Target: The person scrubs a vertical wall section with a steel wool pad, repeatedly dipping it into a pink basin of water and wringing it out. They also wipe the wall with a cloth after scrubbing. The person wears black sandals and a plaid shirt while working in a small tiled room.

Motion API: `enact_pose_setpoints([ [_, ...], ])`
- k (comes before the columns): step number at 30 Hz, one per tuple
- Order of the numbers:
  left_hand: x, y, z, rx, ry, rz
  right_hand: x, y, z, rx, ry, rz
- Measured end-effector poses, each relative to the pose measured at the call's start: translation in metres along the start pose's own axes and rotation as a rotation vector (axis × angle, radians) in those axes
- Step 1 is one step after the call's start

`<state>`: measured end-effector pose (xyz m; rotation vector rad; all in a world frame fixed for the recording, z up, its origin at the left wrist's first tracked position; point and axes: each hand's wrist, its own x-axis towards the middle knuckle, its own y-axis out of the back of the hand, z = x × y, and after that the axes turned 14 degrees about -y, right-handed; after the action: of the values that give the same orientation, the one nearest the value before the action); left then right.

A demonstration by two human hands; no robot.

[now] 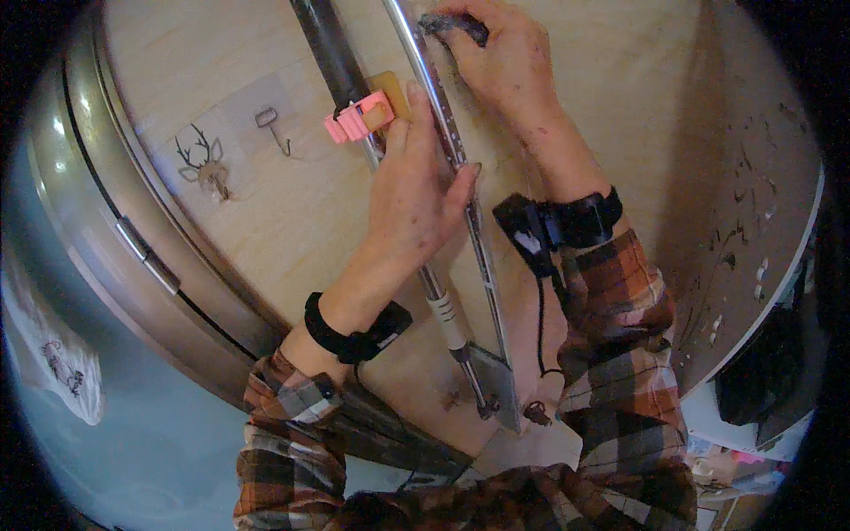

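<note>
My left hand (418, 179) is closed around two long poles side by side, its thumb on the thinner chrome rod (425, 66). The other pole has a black grip (332, 50) above and a pale sleeve (447, 322) below the hand. A pink clip holder (358, 118) sits on that pole, just above my left fingers, with a tan plate (390, 93) behind it. At the top, my right hand (511, 73) pinches a crumpled dark piece (458, 25), maybe cloth, close against the chrome rod. A flat grey plate (495, 381) shows by the poles' lower ends.
On the pale wood-look panel (319, 219) are a deer-head hook (212, 176) and a metal hook (277, 133). A metal door frame with a hinge (146, 255) curves along the left. A marked brown panel (737, 219) stands at right. Cables (541, 325) hang from the wristbands.
</note>
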<state>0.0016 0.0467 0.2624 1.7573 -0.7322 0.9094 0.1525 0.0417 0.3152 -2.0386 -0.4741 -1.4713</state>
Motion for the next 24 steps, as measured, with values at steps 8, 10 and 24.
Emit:
enact_pose_setpoints([
  [8,0.001,0.001,0.003,-0.042,0.008,0.002,-0.001,0.006,0.000,-0.096,-0.036,0.004],
  [10,0.002,0.002,0.004,-0.027,-0.026,0.023,0.000,0.009,-0.008,0.014,-0.076,-0.006],
  [24,0.000,0.001,0.001,-0.044,-0.052,0.052,-0.014,0.015,0.011,-0.171,-0.247,-0.010],
])
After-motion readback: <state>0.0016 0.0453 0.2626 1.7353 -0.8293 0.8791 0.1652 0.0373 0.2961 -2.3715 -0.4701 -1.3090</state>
